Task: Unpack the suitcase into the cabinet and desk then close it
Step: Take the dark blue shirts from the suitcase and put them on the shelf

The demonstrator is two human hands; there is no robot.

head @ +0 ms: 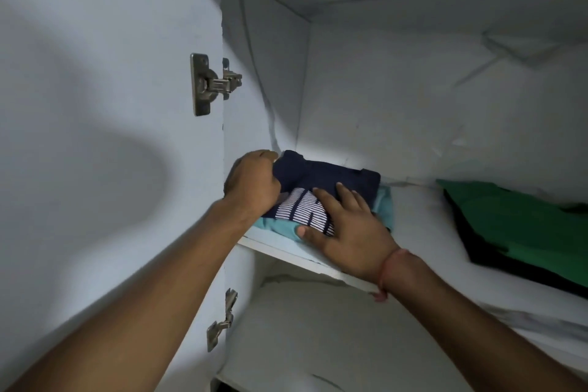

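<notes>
A folded navy shirt (331, 178) with white striped lettering lies on top of a folded light teal garment (280, 227) on the white cabinet shelf (420, 223), near its left wall. My left hand (253, 183) grips the navy shirt's left edge with curled fingers. Flat on the shirt's front part rests my right hand (345, 226), fingers straight and the thumb at the teal garment's edge. The suitcase is out of view.
A folded green and black garment (521, 226) lies on the same shelf at the right. The open cabinet door (105, 105) with two metal hinges (211, 84) stands at the left. A lower shelf (318, 328) shows beneath.
</notes>
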